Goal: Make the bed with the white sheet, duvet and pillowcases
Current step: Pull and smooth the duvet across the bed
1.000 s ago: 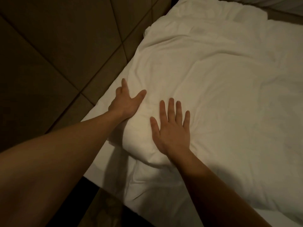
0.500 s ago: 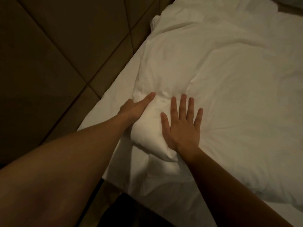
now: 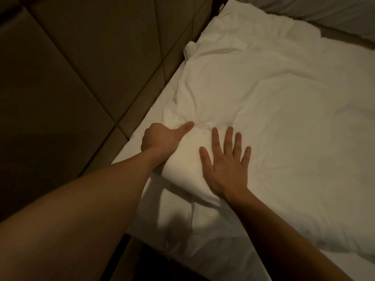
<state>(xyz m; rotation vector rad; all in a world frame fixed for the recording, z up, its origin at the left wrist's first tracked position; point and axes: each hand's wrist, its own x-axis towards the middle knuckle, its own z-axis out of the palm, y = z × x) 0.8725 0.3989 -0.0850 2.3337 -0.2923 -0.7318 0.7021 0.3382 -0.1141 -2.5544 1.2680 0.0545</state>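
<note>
Left edge of bed: padded wall panel (image 3: pixel 67 82) stands close against the sheet (image 3: pixel 162 216) — narrow strip only. Near-left corner: bunched duvet (image 3: pixel 263 110) under both hands. Far edge — pillow (image 3: pixel 324 11) blocks. Right side: broad flat duvet, open above.

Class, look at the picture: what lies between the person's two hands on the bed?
In the head view, a puffed corner of the duvet bulges between the left hand and right hand.
</note>
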